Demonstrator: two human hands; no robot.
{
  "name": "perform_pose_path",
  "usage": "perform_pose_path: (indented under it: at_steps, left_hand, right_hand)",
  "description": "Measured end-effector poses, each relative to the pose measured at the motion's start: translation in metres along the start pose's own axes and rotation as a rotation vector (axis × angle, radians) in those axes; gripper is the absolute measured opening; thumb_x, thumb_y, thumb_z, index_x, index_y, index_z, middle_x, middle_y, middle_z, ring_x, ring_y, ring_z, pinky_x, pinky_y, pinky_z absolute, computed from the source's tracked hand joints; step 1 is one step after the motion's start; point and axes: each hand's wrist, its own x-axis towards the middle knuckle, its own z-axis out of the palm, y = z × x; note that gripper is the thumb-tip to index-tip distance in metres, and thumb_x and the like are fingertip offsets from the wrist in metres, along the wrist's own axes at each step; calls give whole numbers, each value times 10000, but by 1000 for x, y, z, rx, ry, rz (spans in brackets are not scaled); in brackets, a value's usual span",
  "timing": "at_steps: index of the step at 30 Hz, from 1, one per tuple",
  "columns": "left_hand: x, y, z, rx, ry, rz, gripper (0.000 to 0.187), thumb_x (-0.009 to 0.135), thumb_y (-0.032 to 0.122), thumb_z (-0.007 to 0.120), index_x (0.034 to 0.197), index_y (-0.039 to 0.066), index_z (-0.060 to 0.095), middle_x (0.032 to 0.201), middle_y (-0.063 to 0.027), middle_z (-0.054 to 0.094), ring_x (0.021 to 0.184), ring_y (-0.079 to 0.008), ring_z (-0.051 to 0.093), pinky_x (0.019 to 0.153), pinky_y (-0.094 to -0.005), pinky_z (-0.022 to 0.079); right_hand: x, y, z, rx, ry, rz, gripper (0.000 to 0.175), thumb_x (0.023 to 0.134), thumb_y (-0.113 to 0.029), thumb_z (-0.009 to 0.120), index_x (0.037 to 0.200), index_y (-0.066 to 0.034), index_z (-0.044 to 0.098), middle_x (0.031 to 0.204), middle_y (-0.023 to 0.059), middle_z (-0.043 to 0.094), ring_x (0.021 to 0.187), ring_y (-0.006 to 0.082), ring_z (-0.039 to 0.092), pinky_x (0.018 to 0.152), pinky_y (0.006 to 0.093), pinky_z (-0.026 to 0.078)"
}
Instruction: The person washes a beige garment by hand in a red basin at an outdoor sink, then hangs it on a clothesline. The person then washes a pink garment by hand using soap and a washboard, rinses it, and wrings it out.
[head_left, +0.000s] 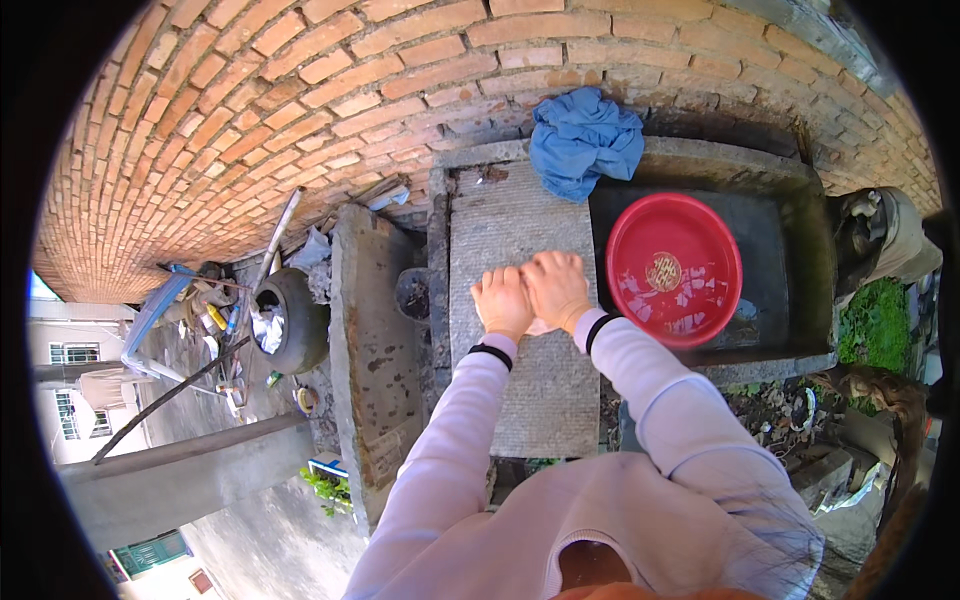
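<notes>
Side by side on the ridged stone washing slab (544, 405), my left hand (504, 301) and my right hand (556, 285) touch each other with fingers curled. Under them a bit of a pale pink item (541, 327), apparently cloth, shows near my right wrist; most of it is hidden. A red plastic basin (675, 322) stands to the right of the slab inside the stone trough (806, 277). Water with bright reflections lies in it, over a gold printed emblem. A crumpled blue cloth (586, 142) lies over the far end of the slab and the trough rim.
Behind the trough rises a brick wall (420, 67). An upright concrete slab (375, 360) borders the washing slab on the left. Past it sit a dark round jar (304, 322) and scattered litter. A twisted trunk (885, 390) and green plants (874, 326) are at the right.
</notes>
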Motion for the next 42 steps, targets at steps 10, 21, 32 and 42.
perform_pose_path:
  at_steps: [10, 21, 32, 42]
  left_hand:
    - [-42, -12, -12, -161, -102, 271, 215, 871, 311, 590, 834, 101, 616, 867, -129, 626, 869, -367, 568, 754, -512, 406]
    - [-60, -12, -23, -165, -84, 180, 183, 891, 257, 569, 863, 84, 619, 874, -122, 640, 882, -361, 558, 754, -507, 412]
    - [-54, 17, -51, -162, 203, 214, 154, 917, 241, 540, 869, 114, 613, 924, -89, 615, 927, -327, 537, 845, -490, 333]
    - [-34, -4, -16, 39, 60, -140, 177, 932, 237, 518, 965, 128, 653, 969, -101, 622, 1000, -327, 549, 840, -510, 373]
  right_hand:
    - [-19, -21, -10, 80, -3, 34, 219, 849, -297, 561, 807, -104, 657, 929, 68, 643, 968, 286, 564, 839, 495, 388]
    - [-2, -11, 1, 100, -138, -21, 231, 843, -335, 577, 780, -130, 664, 871, 34, 654, 940, 262, 565, 803, 499, 375]
    - [-6, -18, -1, 221, 316, 60, 158, 829, -254, 610, 726, -146, 660, 835, 6, 641, 928, 251, 550, 851, 469, 376]
    - [4, -14, 15, 65, 99, 247, 200, 849, -329, 599, 818, -142, 664, 913, 32, 635, 1013, 297, 534, 852, 515, 370]
